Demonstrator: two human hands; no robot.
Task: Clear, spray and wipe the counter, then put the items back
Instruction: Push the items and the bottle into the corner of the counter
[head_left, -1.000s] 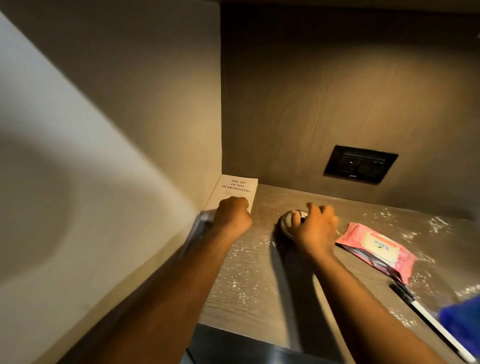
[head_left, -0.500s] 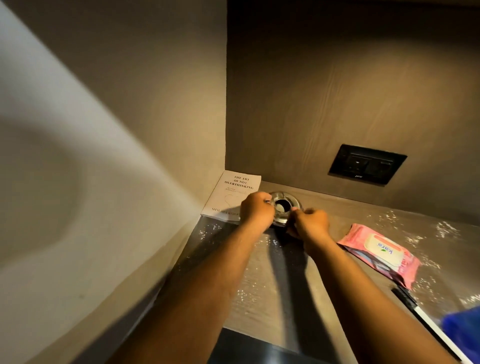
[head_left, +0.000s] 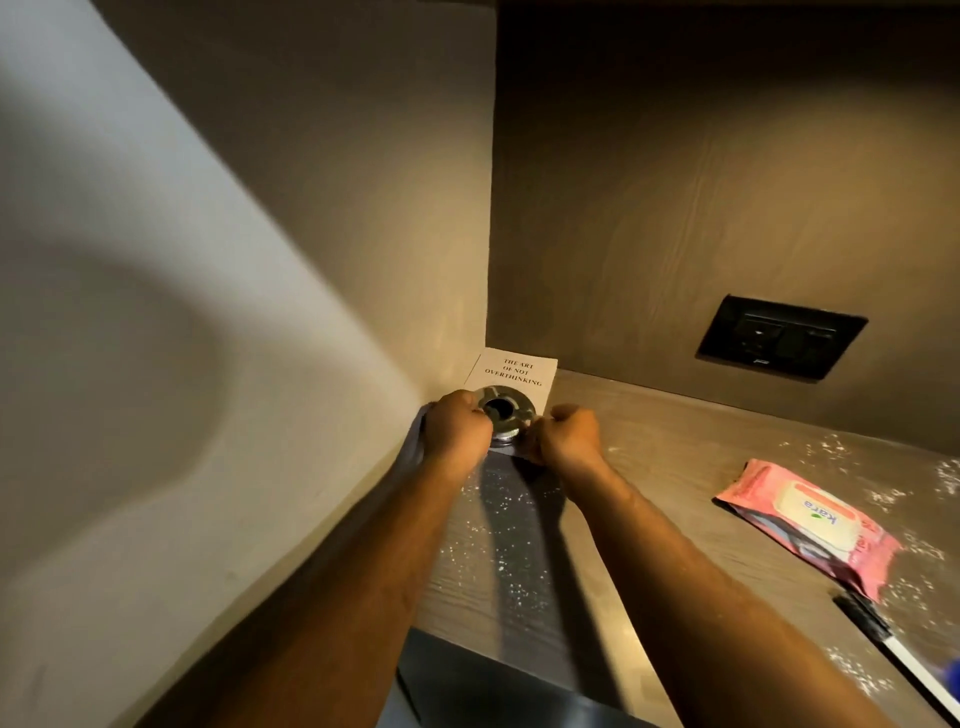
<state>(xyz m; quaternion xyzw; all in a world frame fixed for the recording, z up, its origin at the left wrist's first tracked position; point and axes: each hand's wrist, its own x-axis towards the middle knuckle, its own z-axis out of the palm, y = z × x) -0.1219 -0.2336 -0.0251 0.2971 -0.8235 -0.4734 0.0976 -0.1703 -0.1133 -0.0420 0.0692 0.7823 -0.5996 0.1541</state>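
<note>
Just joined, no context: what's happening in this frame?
A person grips a round metal dish with both hands, left hand and right hand, at the back corner of the counter, over a book. The left hand also seems to hold a grey cloth. A pink wipes pack lies to the right. White specks dot the counter, so it doesn't look fully wiped.

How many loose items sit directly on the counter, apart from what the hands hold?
3: a book in the back-left corner, a pink wipes pack at right, a black-and-white stick near the front-right edge. More may lie off-frame.
</note>
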